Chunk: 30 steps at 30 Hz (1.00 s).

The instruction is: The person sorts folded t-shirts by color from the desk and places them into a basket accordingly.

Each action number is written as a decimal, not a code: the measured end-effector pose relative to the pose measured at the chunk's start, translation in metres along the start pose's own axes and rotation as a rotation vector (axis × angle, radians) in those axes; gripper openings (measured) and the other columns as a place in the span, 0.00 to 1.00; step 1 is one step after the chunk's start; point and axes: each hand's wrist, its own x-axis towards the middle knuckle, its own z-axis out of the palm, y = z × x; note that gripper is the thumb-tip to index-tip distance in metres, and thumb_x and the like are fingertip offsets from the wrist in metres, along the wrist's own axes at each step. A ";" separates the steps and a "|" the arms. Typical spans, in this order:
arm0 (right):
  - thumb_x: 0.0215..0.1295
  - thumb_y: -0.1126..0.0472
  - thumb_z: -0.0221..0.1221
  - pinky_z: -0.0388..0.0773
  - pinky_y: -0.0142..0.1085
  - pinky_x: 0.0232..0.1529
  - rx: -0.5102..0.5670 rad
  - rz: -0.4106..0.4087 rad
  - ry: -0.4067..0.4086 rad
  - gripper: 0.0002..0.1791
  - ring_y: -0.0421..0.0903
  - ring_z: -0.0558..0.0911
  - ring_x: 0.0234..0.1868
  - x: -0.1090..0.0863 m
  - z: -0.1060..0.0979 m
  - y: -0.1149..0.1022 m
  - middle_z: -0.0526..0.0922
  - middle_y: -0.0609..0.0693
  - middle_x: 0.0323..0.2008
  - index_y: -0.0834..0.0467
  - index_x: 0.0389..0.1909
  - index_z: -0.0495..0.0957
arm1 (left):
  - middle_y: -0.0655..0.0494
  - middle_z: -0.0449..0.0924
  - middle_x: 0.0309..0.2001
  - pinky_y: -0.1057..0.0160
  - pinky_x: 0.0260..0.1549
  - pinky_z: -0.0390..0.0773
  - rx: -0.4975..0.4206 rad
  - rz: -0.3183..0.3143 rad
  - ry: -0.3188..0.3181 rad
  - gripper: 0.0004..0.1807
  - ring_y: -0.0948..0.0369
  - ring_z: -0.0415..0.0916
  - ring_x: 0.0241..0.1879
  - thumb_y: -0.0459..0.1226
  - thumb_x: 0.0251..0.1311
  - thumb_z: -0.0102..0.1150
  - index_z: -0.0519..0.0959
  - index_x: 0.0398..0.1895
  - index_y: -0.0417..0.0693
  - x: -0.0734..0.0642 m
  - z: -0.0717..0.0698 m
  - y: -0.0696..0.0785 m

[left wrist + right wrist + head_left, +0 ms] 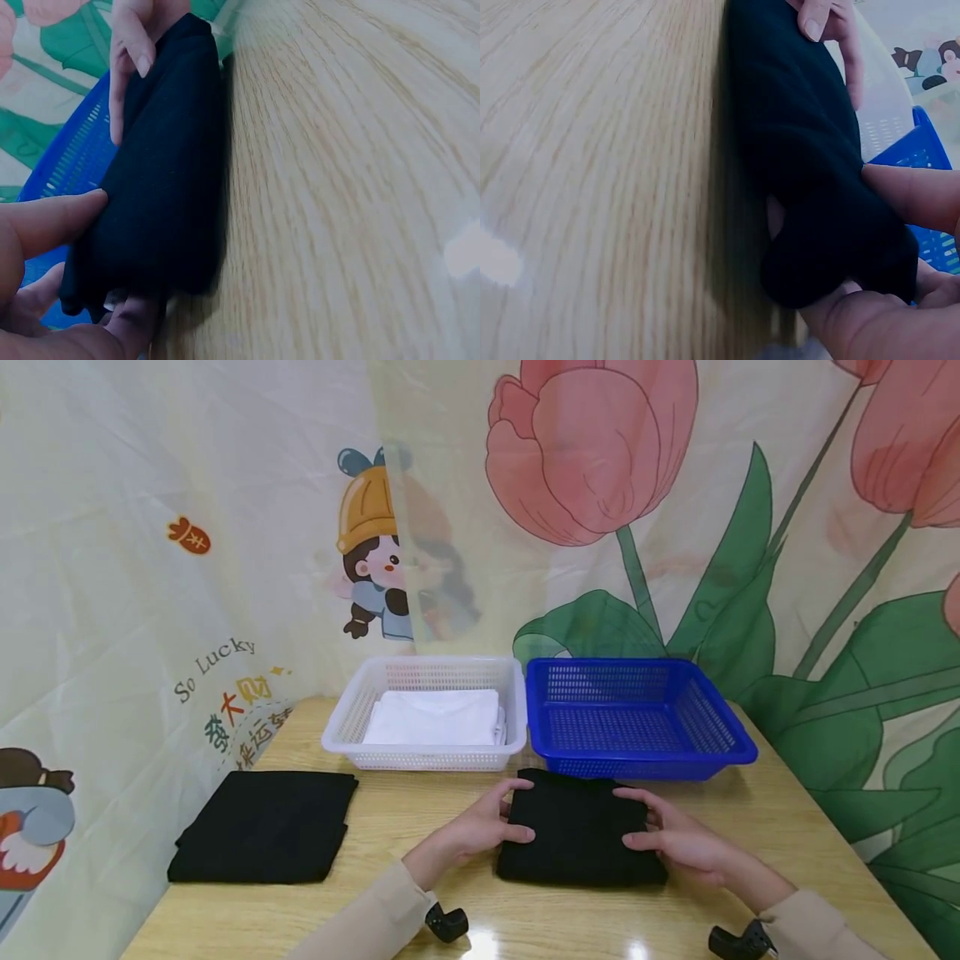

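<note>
One table (408,827): far edge, one blue basket (645,768), one white basket (435,758); left edge, one black cloth (262,827); before the blue basket, a second black cloth (577,835); inside the white, one white cloth (435,717). Left hand (483,825) and right hand (686,843) grip the second black cloth.

"What could be read?"
"'So Lucky' (213,658) stood on the printed wall cloth (262,527), beyond and left of the left hand (478,827), with '發大财' (231,707) beneath."
"The lowest line (264,733)?"
"That was too unclear."
</note>
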 end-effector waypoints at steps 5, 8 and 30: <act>0.74 0.63 0.65 0.37 0.78 0.71 -0.027 0.020 0.038 0.46 0.82 0.29 0.78 -0.003 0.003 0.004 0.23 0.72 0.82 0.56 0.85 0.49 | 0.42 0.81 0.54 0.49 0.55 0.83 0.008 0.008 -0.025 0.41 0.51 0.83 0.50 0.24 0.64 0.69 0.65 0.79 0.52 0.002 0.005 -0.001; 0.74 0.61 0.66 0.38 0.78 0.71 -0.041 0.018 0.057 0.47 0.82 0.30 0.78 -0.004 0.003 0.005 0.25 0.70 0.83 0.55 0.85 0.49 | 0.43 0.81 0.54 0.49 0.57 0.81 0.004 -0.002 -0.031 0.41 0.52 0.82 0.50 0.25 0.65 0.69 0.66 0.79 0.54 0.002 0.007 0.001; 0.76 0.63 0.63 0.48 0.79 0.70 -0.053 -0.125 0.103 0.45 0.77 0.28 0.79 -0.050 -0.023 -0.009 0.24 0.60 0.83 0.50 0.85 0.49 | 0.51 0.70 0.71 0.47 0.65 0.76 0.043 0.075 -0.103 0.38 0.53 0.73 0.63 0.29 0.68 0.69 0.69 0.76 0.68 -0.010 0.030 0.039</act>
